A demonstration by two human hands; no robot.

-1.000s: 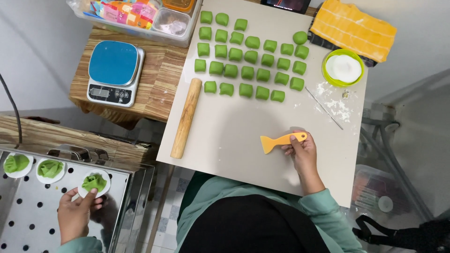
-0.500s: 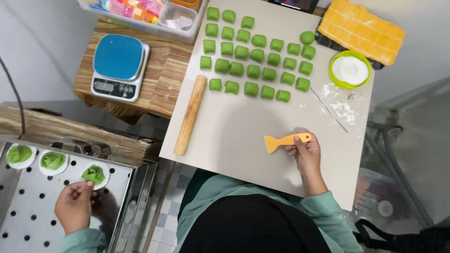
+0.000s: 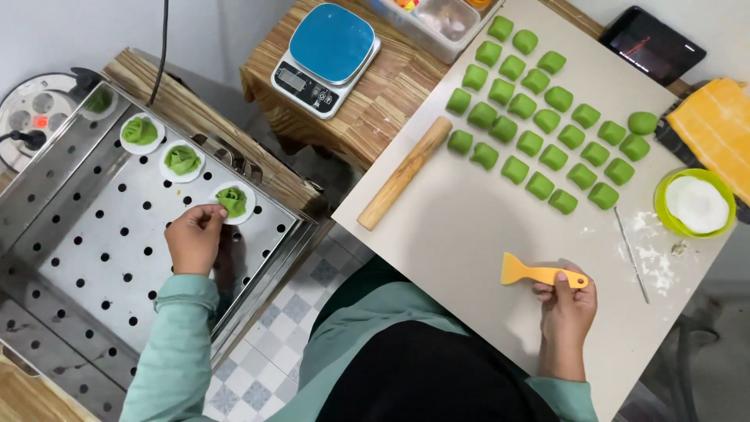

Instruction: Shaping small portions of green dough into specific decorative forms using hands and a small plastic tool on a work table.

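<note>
Scraper [image 3: 541, 274] in R hand [image 3: 564, 306], blade leftward

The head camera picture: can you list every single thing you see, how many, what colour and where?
Dough pieces: about two dozen, green, in rows on the board.
Board: one, beige, right.
Rolling pin: one, wooden, board's left edge.
Scale: one, blue-topped, wooden table.
Bowl: one, green, white inside, board's right.
Cloth: one, orange, far right.
Steamer tray: one, metal, perforated, left.
Shaped dumplings: three, green on white discs, in the tray.
Scraper: one, orange, in right hand.
Left hand: touching the nearest dumpling.
Right hand: holding scraper.
</note>
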